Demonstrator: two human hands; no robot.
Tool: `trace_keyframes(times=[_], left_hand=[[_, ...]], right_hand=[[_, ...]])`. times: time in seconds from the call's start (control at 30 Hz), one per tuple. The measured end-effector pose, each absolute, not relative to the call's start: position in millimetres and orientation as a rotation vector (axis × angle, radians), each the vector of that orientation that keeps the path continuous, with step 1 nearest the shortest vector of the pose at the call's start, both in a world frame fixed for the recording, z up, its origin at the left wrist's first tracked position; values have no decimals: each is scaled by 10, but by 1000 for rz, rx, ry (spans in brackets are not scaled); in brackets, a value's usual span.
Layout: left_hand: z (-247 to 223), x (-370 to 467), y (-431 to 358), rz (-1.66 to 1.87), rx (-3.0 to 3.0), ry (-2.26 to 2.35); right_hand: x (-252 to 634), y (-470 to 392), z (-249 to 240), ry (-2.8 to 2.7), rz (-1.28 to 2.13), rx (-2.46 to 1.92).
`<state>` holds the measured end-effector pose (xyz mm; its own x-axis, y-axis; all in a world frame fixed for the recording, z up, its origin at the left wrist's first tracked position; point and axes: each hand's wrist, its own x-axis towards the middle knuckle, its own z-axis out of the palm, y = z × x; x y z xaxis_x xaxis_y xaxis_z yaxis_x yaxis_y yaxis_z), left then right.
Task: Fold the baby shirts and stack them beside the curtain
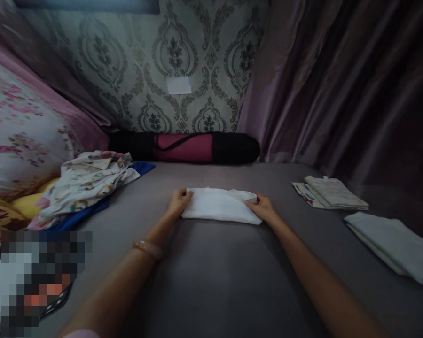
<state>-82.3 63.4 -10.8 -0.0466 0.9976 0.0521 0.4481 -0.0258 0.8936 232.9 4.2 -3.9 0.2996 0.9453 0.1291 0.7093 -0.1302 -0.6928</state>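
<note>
A white folded cloth (220, 205), perhaps a garment, lies as a flat wide strip on the grey bed surface (211, 272). My left hand (180, 202) grips its left end, thumb on top. At the opposite end, my right hand (262, 208) pinches the right edge near an upper fold that stands slightly raised. Both arms reach straight forward, and a pale bangle (148, 249) circles the left wrist. The fingers under the cloth are hidden.
Folded pale clothes (333, 191) and a grey-white folded garment (395, 244) lie at right. Rumpled printed clothes (88, 183) are heaped at left beside a floral pillow (21, 126). A black and maroon long bag (183, 148) rests against the wall. Curtains (320, 84) hang at right.
</note>
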Motion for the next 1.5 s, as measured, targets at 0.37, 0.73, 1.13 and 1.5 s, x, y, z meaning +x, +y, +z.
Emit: trace_keyframes(times=[0.37,0.73,1.13,1.5], left_hand=[[-309,-773,815,1219,1618,1529],[-209,-805,835,982,1670,1814],[-179,-831,836,839,1760,1921],[56,-66,289,749,2551,1390]], right_hand=[[2483,273,-217,-1315,360,-1812],[2455,343,-253,-1334,322,-1914],[2401,276,-92,-1370,246,-2153],[1565,39,195,-2155,215,-1736]])
